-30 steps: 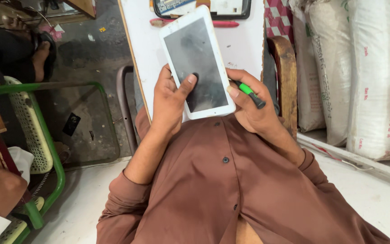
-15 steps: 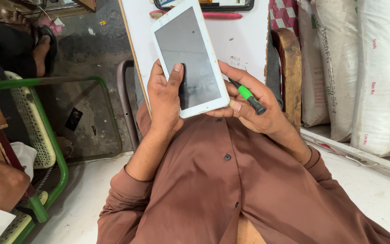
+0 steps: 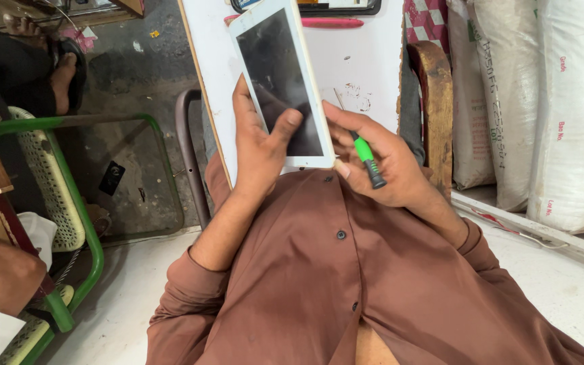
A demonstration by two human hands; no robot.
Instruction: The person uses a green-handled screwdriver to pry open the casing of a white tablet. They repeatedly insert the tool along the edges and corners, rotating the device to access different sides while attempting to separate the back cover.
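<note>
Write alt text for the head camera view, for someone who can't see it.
The left hand holds a white tablet with a dark screen, thumb on the glass, while the right hand grips a green-handled screwdriver at its edge, above a white table and a brown-shirted lap.

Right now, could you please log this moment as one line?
left hand: holds white tablet, thumb on screen | right hand: holds green screwdriver, supports tablet | white table beneath

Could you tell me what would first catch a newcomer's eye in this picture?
A white tablet with a dark screen, held up at centre by the left hand. Beside it, the right hand grips a green-handled screwdriver. White sacks stand stacked at the right.
</note>
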